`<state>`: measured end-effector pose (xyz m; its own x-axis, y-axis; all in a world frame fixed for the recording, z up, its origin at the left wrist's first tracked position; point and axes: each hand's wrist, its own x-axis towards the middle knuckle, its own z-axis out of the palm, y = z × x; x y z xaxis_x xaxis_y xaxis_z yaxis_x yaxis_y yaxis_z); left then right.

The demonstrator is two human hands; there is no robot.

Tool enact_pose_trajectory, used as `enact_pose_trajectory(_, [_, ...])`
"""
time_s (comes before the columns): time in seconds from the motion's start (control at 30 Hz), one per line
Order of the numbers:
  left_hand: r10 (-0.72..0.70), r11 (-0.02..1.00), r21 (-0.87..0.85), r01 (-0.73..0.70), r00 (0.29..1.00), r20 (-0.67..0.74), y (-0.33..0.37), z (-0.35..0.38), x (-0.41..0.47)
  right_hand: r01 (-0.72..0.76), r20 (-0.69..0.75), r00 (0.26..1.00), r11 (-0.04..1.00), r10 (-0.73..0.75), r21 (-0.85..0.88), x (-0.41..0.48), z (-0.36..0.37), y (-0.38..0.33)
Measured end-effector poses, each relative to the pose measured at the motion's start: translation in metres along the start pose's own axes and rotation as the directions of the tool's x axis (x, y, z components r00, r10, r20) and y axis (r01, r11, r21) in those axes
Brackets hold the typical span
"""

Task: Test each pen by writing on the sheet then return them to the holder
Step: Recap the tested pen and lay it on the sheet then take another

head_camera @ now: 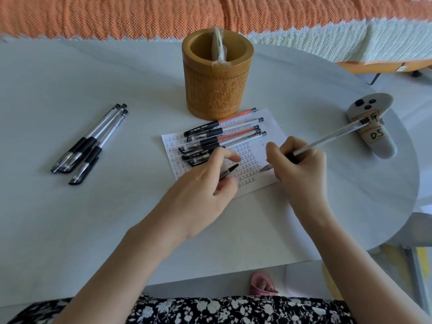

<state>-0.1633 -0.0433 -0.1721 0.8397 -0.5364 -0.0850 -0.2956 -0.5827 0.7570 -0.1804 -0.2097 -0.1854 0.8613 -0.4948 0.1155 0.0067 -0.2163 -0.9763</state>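
Pen (pixel 327 139) on the sheet (pixel 268 127), cap off

Right hand (pixel 299 164) pinches it at mid-frame, tip down at the paper. Left hand (pixel 208 176) grips a black cap (pixel 230 171). Other pens (pixel 222 139) lie heaped on the sheet below the carved holder (pixel 217 90); three pens (pixel 91 141) lie at the left of the table (pixel 70 78).

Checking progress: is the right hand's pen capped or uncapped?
Uncapped: the pen shows a bare tip over the sheet; the left hand holds a black cap.

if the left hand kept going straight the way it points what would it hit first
Likely the pile of pens on the sheet, just past the left hand holding a cap; height is unclear.
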Motion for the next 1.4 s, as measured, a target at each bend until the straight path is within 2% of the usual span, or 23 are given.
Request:
enact_pose_trajectory(0.13, [0.0, 0.984, -0.177, 0.022, 0.993, 0.121, 0.004, -0.001, -0.002, -0.045, 0.086, 0.996, 0.984, 0.031, 0.175, 0.001, 0.002, -0.006])
enact_pose_trajectory(0.3, [0.026, 0.971, -0.239, 0.013, 0.987, 0.161, 0.006, -0.002, -0.002, -0.044, 0.165, 0.986, 0.973, 0.006, 0.226, -0.002, 0.005, -0.008])
enact_pose_trajectory(0.5, [0.059, 0.965, -0.261, -0.015, 0.986, 0.159, 0.008, -0.002, -0.003, -0.039, 0.192, 0.981, 0.97, -0.008, 0.238, -0.003, 0.005, -0.01])
enact_pose_trajectory(0.63, [0.062, 0.956, -0.293, -0.019, 0.988, 0.139, 0.011, -0.002, -0.003, -0.049, 0.306, 0.952, 0.986, -0.002, 0.16, -0.008, 0.008, -0.014])
enact_pose_trajectory(0.77, [0.05, 0.952, -0.304, -0.029, 0.997, 0.061, 0.007, -0.001, -0.001, -0.159, 0.445, 0.893, 0.97, 0.063, 0.182, -0.01, 0.009, -0.021])
enact_pose_trajectory(0.9, [-0.038, 0.916, -0.4, 0.017, 0.998, -0.045, 0.006, -0.006, 0.0, -0.232, 0.438, 0.892, 0.947, 0.116, 0.222, -0.003, 0.008, -0.014])
enact_pose_trajectory(1.03, [-0.022, 0.928, -0.371, -0.03, 0.99, -0.136, 0.005, -0.01, 0.001, -0.164, 0.441, 0.897, 0.953, 0.038, 0.253, -0.004, 0.007, -0.015])
enact_pose_trajectory(1.4, [-0.065, 0.905, -0.425, -0.028, 0.977, -0.201, 0.003, -0.005, -0.001, -0.149, 0.449, 0.894, 0.954, 0.017, 0.262, -0.004, 0.008, -0.015])
